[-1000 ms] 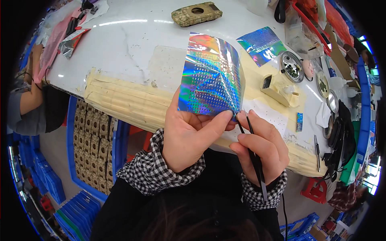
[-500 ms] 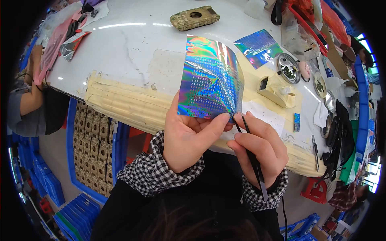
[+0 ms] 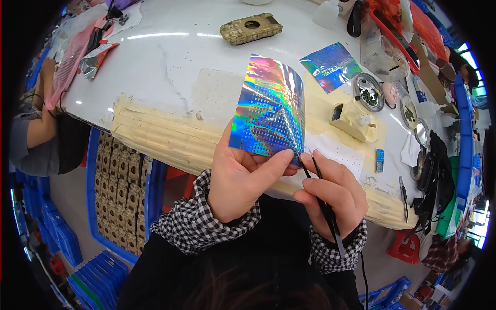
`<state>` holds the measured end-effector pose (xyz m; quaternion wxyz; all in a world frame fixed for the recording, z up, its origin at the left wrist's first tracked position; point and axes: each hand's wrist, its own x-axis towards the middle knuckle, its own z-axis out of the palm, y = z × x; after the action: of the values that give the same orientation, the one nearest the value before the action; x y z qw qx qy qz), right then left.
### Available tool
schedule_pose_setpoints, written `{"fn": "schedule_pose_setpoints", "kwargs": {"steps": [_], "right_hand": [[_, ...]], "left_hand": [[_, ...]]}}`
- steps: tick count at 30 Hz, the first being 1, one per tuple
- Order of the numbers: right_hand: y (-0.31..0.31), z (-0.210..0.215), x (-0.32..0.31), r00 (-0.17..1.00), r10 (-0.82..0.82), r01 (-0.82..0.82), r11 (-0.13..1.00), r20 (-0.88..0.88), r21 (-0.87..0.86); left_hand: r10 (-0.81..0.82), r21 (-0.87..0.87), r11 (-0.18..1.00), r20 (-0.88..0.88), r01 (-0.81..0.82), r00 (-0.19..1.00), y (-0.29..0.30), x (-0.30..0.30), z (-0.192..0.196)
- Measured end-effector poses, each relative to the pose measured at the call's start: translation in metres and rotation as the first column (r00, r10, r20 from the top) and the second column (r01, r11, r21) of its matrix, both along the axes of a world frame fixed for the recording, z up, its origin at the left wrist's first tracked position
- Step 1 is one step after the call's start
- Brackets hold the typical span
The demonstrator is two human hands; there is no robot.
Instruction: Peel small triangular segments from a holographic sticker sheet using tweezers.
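Note:
A shiny holographic sticker sheet (image 3: 271, 106), covered in rows of small marks, is pinched at its lower edge by my left hand (image 3: 243, 178). The sheet stands tilted up and curls at its right side. Black tweezers (image 3: 326, 209) lie between the fingers and thumb of my right hand (image 3: 338, 196). Their tips meet the lower right corner of the sheet, close to my left thumb. Whether the tips grip a piece there is too small to tell. Under my hands, a white paper (image 3: 338, 155) with small dots lies on the table's near edge.
A camouflage model tank hull (image 3: 251, 28) stands at the back. Another holographic sheet (image 3: 331, 66), a round tin (image 3: 369, 92) of small dark parts, a cream block (image 3: 354, 123) and a knife (image 3: 403, 196) lie rightward. A blue crate (image 3: 93, 206) of hulls is lower left. Another person's arm (image 3: 44, 103) is far left.
The sheet's top has dipped slightly and shifted right, and its reflections have changed. Both hands stay almost in place, the right one moving a little to the left with the tweezers.

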<state>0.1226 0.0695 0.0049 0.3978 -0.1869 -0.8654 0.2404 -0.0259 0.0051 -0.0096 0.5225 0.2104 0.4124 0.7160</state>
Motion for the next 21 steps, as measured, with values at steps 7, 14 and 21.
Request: {"fn": "schedule_pose_setpoints", "kwargs": {"steps": [7,14,21], "right_hand": [[-0.004,-0.005,0.001,0.995,-0.023,0.015,0.996,-0.096,-0.084],[-0.001,0.002,0.004,0.999,-0.034,0.034,0.996,0.003,0.085],[0.002,-0.003,0.003,0.999,-0.034,0.034,0.992,-0.003,0.124]], "left_hand": [[0.013,0.012,1.0,-0.018,-0.013,1.0,-0.001,0.0,-0.001],[0.024,0.056,0.998,-0.04,-0.022,0.999,0.0,0.001,-0.002],[0.017,0.046,0.999,-0.026,-0.016,1.0,0.0,0.002,-0.002]]}}
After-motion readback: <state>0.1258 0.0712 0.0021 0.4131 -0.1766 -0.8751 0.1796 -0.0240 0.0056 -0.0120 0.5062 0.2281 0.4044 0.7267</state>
